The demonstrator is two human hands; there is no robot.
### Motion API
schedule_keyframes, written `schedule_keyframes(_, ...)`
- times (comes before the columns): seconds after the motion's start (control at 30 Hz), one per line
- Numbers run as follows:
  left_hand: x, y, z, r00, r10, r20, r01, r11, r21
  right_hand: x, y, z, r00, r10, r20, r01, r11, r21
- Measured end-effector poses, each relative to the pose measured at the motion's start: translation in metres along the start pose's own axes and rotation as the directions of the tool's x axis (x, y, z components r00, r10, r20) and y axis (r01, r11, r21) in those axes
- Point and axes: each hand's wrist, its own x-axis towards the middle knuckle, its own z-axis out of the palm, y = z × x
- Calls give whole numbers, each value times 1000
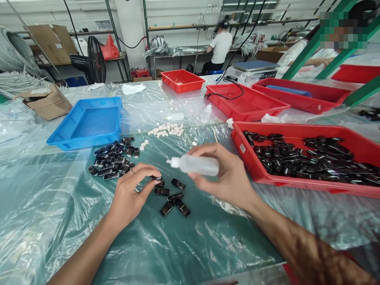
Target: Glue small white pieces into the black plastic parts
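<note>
My right hand (228, 174) grips a translucent white squeeze bottle (200, 165), tilted on its side with its narrow nozzle pointing left. Between the thumb and fingertips of my left hand (130, 194) is a small black plastic piece (156, 178), mostly covered by the fingers. The nozzle tip is apart from that piece, above and to its right. Several loose black pieces (175, 196) lie on the green plastic-covered table just below and between my hands. A larger heap of black pieces (114, 160) rests beyond my left hand.
A blue tray (84, 141) stands at the left. On the right, a red tray (297, 182) holds many black pieces. Small white bits (168, 130) are scattered in the middle, near other squeeze bottles (206, 113). Further red trays (182, 88) stand behind; two people sit farther off.
</note>
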Motion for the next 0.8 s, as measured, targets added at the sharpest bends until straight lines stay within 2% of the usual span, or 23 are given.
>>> schedule_keyframes(0.07, -1, 0, 0, 1000, -23, 16, 23, 1000, -7, 8, 14, -6, 985, 170, -17, -165, 972, 167)
schedule_keyframes(0.13, -1, 0, 1, 998, -51, 29, 51, 999, -6, 12, 31, -5, 952, 302, 45, -303, 914, 268)
schedule_keyframes(0.23, -1, -2, 2, 994, -104, 32, 104, 995, -8, 9, 53, 7, 907, 394, 150, -420, 874, 244)
schedule_keyframes(0.37, 0, -9, 2, 983, -178, 45, 180, 983, -25, 2, 68, 27, 912, 389, 129, -403, 908, 117)
schedule_keyframes(0.43, 1, -12, 1, 976, -211, 55, 212, 977, -22, 6, 73, 26, 915, 380, 138, -392, 918, 68)
schedule_keyframes(0.5, 2, -13, 0, 969, -239, 64, 240, 971, -3, 16, 80, 13, 922, 370, 114, -375, 926, 25)
schedule_keyframes(0.63, 3, -13, -1, 963, -260, 68, 259, 966, 23, 37, 100, -28, 921, 384, -68, -390, 913, -118)
schedule_keyframes(0.67, 3, -13, -1, 963, -259, 69, 258, 966, 22, 39, 105, -35, 917, 391, -82, -399, 902, -163)
schedule_keyframes(0.73, 4, -12, 0, 963, -260, 73, 260, 966, 19, 39, 111, -42, 916, 398, -44, -396, 884, -250)
schedule_keyframes(0.8, 4, -10, 0, 965, -252, 80, 251, 968, 13, 35, 113, -37, 920, 391, 32, -361, 876, -321)
